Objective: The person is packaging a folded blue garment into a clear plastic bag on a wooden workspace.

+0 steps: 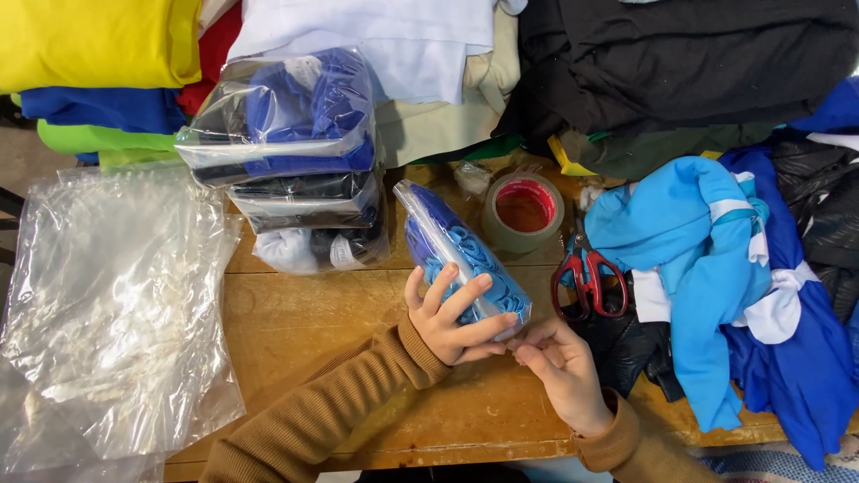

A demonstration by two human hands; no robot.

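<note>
Clear glossy plastic bag [465,259] around blue cloth. Surface [304,322] is bare wood, worn, matt, scuffed near the front edge. Loose plastic sheets [116,304] at the left edge, crinkled, shiny. Tape roll [523,211] glossy brownish. Scissors [591,279]: red plastic handles. Sleeves [331,402] ribbed brown knit.

Worn wooden table [295,331] — bearing clear plastic bags [107,304], tape roll [523,210], red scissors [589,282], piled garments [716,259].
</note>
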